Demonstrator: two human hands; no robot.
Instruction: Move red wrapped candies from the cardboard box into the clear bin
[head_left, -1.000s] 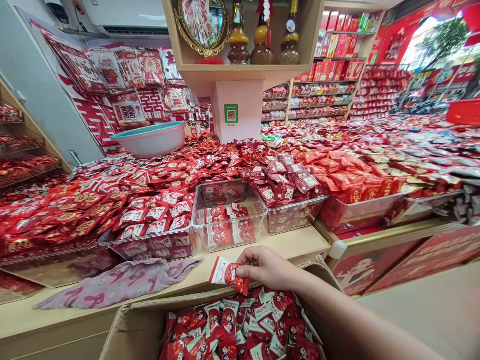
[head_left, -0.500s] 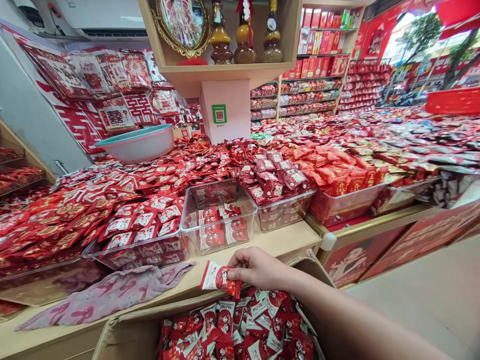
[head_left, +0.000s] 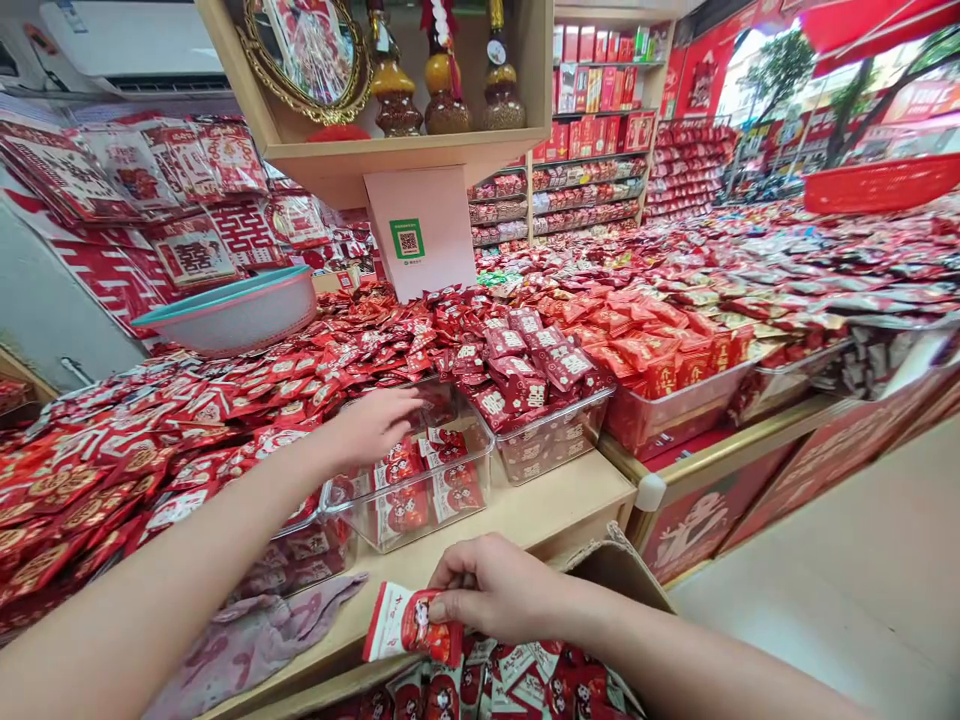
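Head view. The right hand [head_left: 502,590] pinches one red-and-white packet [head_left: 412,625] between thumb and fingers, gripping its right part so that the white end projects to the left, near the far wall of a cardboard box [head_left: 626,565] filled with loose packets [head_left: 517,680]. The left hand [head_left: 379,425], palm down with fingers extended and slightly spread, lies over a clear bin [head_left: 365,522] on the bench [head_left: 555,500]; no object is visible in it, and whether it touches the contents cannot be told. Within the bin, stacked packets [head_left: 401,510] stand in two groups against the front wall. A maroon-packet bin [head_left: 555,440] adjoins on the right; a pale patterned cloth [head_left: 262,640] lies on the bench to the left. Probable faults: the one-sided pinch may let the held packet pivot or slip, dropping it among the loose ones; a low sweep of the left fingers may topple the stacked groups; and the left forearm, crossing the heaped packets [head_left: 180,510] at left, may dislodge some if lowered.
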